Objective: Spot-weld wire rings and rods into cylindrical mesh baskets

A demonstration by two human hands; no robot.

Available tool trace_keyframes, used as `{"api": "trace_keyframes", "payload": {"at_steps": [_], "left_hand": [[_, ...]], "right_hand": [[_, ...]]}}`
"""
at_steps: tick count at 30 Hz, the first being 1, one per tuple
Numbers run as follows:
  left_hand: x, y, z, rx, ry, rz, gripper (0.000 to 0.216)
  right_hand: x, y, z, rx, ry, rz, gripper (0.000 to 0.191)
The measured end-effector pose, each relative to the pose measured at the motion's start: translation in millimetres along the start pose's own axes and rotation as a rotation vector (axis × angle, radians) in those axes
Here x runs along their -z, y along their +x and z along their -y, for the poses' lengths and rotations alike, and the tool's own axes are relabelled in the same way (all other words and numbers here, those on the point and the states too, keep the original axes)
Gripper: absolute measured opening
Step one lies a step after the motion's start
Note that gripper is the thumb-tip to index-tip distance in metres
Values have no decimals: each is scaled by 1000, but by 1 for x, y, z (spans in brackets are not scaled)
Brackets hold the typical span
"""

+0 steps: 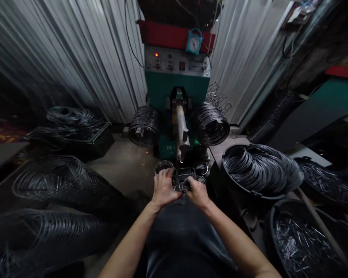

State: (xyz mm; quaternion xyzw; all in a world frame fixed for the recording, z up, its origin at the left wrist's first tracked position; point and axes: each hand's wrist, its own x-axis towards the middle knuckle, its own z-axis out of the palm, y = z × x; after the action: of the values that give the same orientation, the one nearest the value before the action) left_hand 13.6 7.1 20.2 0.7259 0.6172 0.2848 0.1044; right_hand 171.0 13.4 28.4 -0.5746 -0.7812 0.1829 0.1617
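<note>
A small round wire frame (183, 177) of crossed metal rods is between my hands, in front of a green machine (159, 85). My left hand (164, 188) is closed on its left side, thumb at the near edge. At the right side of the frame, my right hand (197, 193) has its fingers pinched together; whether they hold the frame itself or a small piece against it is hard to make out. Just beyond the frame, the machine's pale metal arm (181, 119) points down with its tip close above. Small round containers (164, 166) stand beside the frame.
Coils of wire rings hang left (145, 125) and right (211, 122) of the machine. To my right stand a tub of wire rings (261, 168) and a bucket of short metal rods (298, 239). Stacks of wire rings (55, 181) lie at left. A blue clock (194, 41) hangs above.
</note>
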Motion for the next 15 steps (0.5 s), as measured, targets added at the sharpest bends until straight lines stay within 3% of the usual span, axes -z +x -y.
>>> {"api": "trace_keyframes", "payload": {"at_steps": [3, 6, 15], "left_hand": [[3, 5, 3, 9, -45, 32, 84], [2, 10, 7, 51, -93, 78, 84], [0, 22, 13, 51, -91, 95, 80]], "right_hand": [[-3, -2, -13, 199, 177, 14, 24], [4, 2, -22, 321, 210, 88, 24], [7, 15, -21, 330, 76, 184, 37]]}}
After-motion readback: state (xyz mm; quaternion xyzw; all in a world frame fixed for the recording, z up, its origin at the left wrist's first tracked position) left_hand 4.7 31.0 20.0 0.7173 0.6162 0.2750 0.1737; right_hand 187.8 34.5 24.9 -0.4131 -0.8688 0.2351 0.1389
